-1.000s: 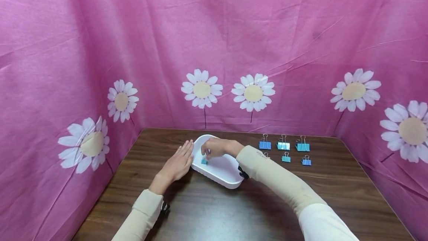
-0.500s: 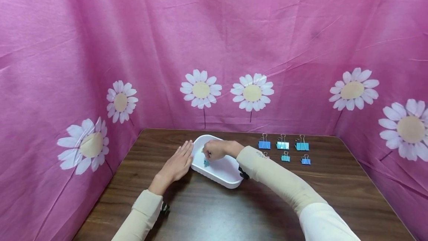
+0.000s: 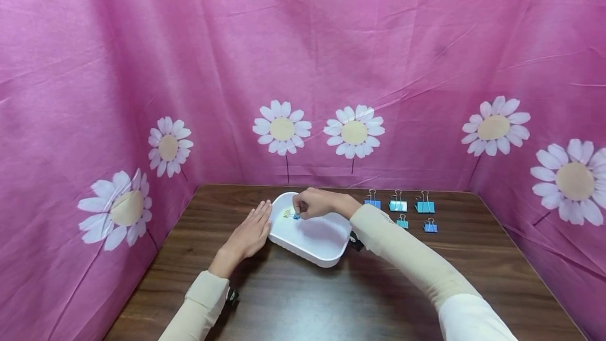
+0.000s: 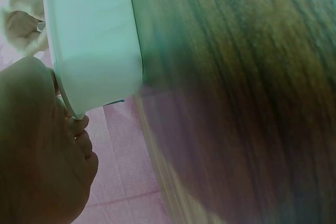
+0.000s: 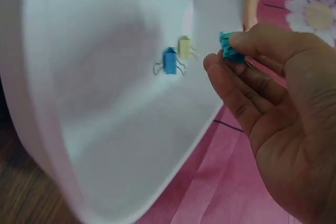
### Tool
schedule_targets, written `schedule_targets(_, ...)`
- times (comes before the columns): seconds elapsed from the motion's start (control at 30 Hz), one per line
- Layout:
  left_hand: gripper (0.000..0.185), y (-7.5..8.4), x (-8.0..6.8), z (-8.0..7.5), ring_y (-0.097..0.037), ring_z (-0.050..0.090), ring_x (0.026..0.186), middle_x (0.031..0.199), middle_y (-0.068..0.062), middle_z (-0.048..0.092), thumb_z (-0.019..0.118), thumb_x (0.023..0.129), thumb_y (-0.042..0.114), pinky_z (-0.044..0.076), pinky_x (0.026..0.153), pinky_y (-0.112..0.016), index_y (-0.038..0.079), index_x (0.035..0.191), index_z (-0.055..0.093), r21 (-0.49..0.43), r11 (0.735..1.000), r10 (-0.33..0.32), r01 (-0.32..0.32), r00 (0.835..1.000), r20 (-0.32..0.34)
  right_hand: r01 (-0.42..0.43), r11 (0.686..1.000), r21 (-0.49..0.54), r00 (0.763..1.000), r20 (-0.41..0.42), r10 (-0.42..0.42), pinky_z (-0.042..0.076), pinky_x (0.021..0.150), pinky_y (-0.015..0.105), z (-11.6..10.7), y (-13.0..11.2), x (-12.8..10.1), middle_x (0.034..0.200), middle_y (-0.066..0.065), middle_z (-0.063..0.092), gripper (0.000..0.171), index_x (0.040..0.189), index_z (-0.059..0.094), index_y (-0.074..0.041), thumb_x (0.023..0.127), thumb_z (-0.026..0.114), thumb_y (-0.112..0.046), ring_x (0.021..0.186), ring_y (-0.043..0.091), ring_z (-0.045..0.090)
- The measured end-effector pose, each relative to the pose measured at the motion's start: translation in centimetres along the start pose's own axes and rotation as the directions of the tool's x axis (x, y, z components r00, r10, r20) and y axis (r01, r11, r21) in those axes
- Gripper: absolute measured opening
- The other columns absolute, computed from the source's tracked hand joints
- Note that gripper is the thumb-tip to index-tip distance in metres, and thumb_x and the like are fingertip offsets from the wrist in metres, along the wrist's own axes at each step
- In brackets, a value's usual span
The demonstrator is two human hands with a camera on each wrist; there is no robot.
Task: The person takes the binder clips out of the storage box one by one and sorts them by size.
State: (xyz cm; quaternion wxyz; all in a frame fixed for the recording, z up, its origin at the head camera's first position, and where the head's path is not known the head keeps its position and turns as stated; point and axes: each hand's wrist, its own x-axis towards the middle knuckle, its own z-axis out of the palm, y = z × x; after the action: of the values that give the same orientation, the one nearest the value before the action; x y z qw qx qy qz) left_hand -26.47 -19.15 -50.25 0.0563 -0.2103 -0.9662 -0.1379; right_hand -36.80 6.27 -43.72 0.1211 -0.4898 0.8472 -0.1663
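My right hand (image 3: 313,203) is over the white tray (image 3: 303,252), pinching a small teal binder clip (image 5: 231,50) between thumb and fingers. That clip is hidden behind the hand in the head view. Inside the tray, a small blue binder clip (image 5: 169,61) stands beside a small yellow binder clip (image 5: 184,48). Both lie near the tray's left end in the head view. My left hand (image 3: 248,233) rests against the tray's left rim with its fingers straight. In the left wrist view its fingertips touch the tray wall (image 4: 94,40).
To the right of the tray stand larger clips, one blue (image 3: 372,204), one shiny light teal (image 3: 398,206) and one teal (image 3: 425,207). In front of them are a small teal clip (image 3: 402,222) and a small blue clip (image 3: 430,227). Pink curtain (image 3: 303,67) surrounds the wooden table (image 3: 293,304).
My right hand has moved up and to the right, and the teal clip seen below it is now out of sight in the head view. The left hand has stayed at the rim.
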Motion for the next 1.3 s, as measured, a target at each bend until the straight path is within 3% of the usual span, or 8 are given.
schedule_targets(0.23, 0.056, 0.1, -0.1, -0.1, -0.041, 0.026, 0.163, 0.173, -0.023, 0.029, 0.033, 0.115, 0.021, 0.027, 0.134, -0.057, -0.009, 0.163, 0.031, -0.024, 1.0, 0.005, -0.005, 1.0, -0.007, 0.059, 0.997, 0.047, 0.989, -0.138, -0.052, 0.061, 0.079, 0.017, -1.2, 0.9, -3.1, 0.107, 0.005, 0.071, 0.009, 0.1, 0.08, -0.006, 0.095, 0.074, -0.002, 0.086, 0.005, 0.067)
schedule_targets(0.43, 0.056, 0.1, -0.1, 0.0, -0.04, 0.027, 0.163, 0.173, -0.023, 0.029, 0.036, 0.115, 0.02, 0.028, 0.134, -0.055, -0.009, 0.163, 0.031, -0.02, 1.0, 0.006, -0.006, 1.0, -0.007, 0.044, 0.987, 0.155, 0.978, -0.21, -0.011, 0.064, 0.075, 0.02, -2.5, 1.3, -6.3, 0.104, 0.005, 0.073, 0.009, 0.104, 0.08, -0.004, 0.099, 0.073, -0.001, 0.083, 0.006, 0.073)
schedule_targets(0.67, 0.058, 0.0, 0.0, 0.0, -0.038, 0.022, 0.165, 0.176, -0.021, 0.023, 0.034, 0.116, 0.022, 0.024, 0.135, -0.054, -0.007, 0.165, 0.026, -0.018, 1.0, -0.015, 0.016, 1.0, 0.022, 0.011, 0.991, 0.135, 0.954, -0.299, 0.031, 0.064, 0.077, 0.022, -3.1, 1.7, -10.5, 0.102, 0.001, 0.074, 0.005, 0.099, 0.079, -0.008, 0.098, 0.076, -0.004, 0.084, 0.004, 0.071)
schedule_targets(1.1, 0.058, -0.1, -0.2, -0.1, -0.039, 0.022, 0.164, 0.175, -0.024, 0.024, 0.032, 0.116, 0.023, 0.023, 0.135, -0.055, -0.009, 0.164, 0.026, -0.005, 1.0, -0.007, 0.007, 1.0, 0.02, -0.093, 0.988, 0.127, 0.914, -0.383, 0.136, 0.059, 0.073, 0.025, -1.2, 3.1, -17.7, 0.1, -0.007, 0.074, 0.012, 0.094, 0.078, -0.02, 0.096, 0.079, -0.009, 0.086, 0.003, 0.066)
schedule_targets(1.3, 0.057, 0.1, -0.2, 0.0, -0.041, 0.025, 0.163, 0.174, -0.026, 0.026, 0.034, 0.116, 0.02, 0.026, 0.134, -0.057, -0.011, 0.163, 0.028, -0.014, 1.0, 0.006, -0.006, 1.0, -0.004, -0.142, 0.968, 0.207, 0.898, -0.384, 0.214, 0.059, 0.069, 0.022, 1.4, 4.4, -20.3, 0.094, -0.009, 0.075, 0.015, 0.094, 0.077, -0.019, 0.095, 0.078, -0.004, 0.08, 0.0, 0.066)
